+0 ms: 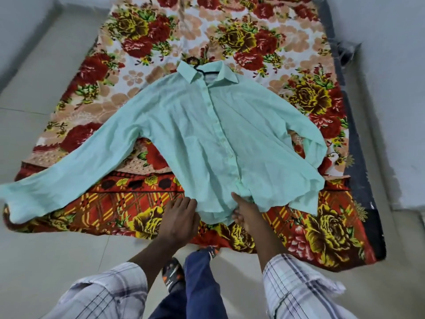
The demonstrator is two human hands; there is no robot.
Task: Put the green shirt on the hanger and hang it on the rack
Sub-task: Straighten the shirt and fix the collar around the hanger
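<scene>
Green shirt (207, 134) lies face up, buttoned and spread flat on a floral blanket (305, 229). Its long axis runs straight away from the person: hem nearest, collar farthest. A black hanger (204, 71) shows inside the collar opening (only a short stretch is visible; its seating in the shoulders cannot be confirmed). Both hands are at the hem, either side of the button placket. Right hand (247, 217) pinches the hem, thumb on top, fingers beneath. Left hand (180, 218) meets the hem's edge with fingers bent down; whether it grips cloth cannot be told. The hanger lies at the far end of the shirt, about equally placed for either hand. One sleeve (34, 189) trails to the blanket's edge beside the floor (46, 268). No rack in view.
</scene>
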